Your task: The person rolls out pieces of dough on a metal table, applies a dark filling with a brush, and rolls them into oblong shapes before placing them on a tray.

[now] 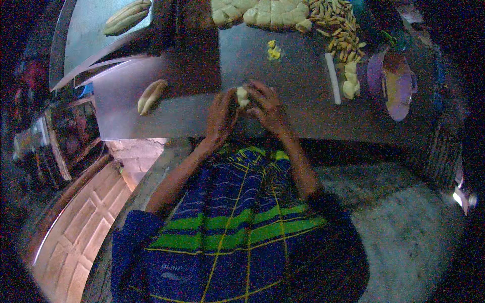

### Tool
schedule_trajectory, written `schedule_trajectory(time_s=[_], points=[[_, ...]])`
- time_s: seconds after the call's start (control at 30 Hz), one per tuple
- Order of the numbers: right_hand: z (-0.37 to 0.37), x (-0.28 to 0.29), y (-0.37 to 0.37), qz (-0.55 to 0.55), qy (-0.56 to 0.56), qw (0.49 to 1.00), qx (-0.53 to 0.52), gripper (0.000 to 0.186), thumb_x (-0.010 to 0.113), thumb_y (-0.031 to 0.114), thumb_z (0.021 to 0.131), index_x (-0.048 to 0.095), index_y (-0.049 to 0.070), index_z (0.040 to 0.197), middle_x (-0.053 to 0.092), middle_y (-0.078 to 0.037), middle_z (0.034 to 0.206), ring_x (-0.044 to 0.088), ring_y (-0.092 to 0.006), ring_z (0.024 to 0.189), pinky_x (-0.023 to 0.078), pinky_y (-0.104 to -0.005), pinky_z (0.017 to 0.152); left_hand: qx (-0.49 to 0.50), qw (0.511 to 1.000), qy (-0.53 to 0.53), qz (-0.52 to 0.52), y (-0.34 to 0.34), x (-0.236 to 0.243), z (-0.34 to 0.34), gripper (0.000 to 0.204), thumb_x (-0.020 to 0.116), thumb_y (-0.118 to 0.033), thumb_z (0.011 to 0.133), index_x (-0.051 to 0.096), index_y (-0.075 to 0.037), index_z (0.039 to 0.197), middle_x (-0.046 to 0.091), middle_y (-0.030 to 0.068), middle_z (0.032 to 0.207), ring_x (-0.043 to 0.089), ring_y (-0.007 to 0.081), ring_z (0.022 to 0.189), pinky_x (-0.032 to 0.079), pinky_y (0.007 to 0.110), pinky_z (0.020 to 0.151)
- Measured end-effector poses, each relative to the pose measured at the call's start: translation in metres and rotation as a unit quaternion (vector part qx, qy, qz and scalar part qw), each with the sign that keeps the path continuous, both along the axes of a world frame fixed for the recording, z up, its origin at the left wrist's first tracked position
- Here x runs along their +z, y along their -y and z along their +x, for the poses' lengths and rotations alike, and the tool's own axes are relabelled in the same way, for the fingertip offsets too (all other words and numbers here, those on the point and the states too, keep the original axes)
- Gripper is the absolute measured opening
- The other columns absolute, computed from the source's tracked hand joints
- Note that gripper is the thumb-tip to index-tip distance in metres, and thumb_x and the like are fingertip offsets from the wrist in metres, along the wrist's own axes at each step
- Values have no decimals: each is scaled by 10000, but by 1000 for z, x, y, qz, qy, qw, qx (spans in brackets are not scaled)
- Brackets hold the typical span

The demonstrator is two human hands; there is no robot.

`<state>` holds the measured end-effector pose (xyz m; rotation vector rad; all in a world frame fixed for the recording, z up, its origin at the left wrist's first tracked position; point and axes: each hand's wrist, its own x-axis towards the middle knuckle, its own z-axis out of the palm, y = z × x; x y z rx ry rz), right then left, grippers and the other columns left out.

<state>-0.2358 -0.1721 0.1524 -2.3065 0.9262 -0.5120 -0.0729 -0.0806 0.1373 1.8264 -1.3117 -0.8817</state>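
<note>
A small pale lump of dough (242, 97) is between my two hands, near the front edge of the metal-topped table. My left hand (221, 117) presses against its left side, fingers together. From the right, my right hand (268, 105) curls its fingers against the same lump. To the left lies a shaped dough piece (152, 97) with a lengthwise groove. A soft yellow lump (273, 50) sits on the metal beyond my hands. Farther back is a large mass of dough (275, 13) marked into sections. Dim, grainy light hides the fingertips' exact contact.
At the back right is a heap of small finger-shaped pieces (337, 26). A white rod (333, 78) lies beside a lumpy dough strip (350, 81). Right of them stands a purple bowl (374, 76). A tray (83, 38) at the far left holds another grooved dough piece (127, 17).
</note>
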Motion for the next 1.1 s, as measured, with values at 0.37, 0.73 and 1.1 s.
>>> schedule_trajectory(time_s=[0.37,0.73,1.1], points=[[17,-31,27,15,-7,1000,24,380,679,83,819,621,53,1193,623,-129,1210,586,-353,1141,450,-451,1039,-4,990,80,-113,25,-11,42,526,725,-118,782,571,-110,1285,581,116,1260,534,355,1150,423,487,992],[8,-11,-1,-29,-46,998,-22,398,642,94,902,579,49,1292,609,-136,1261,575,-348,1139,470,-453,977,-61,955,225,-183,12,-27,30,436,624,-152,803,596,-133,1238,606,68,1119,542,291,1077,414,467,945],[25,-34,-25,-131,-119,983,-57,540,532,111,958,387,32,1472,400,-159,1506,450,-351,1306,368,-473,1084,-113,954,248,-126,6,-26,19,629,498,-186,901,342,-49,1495,321,171,1551,301,356,1427,215,524,1171]])
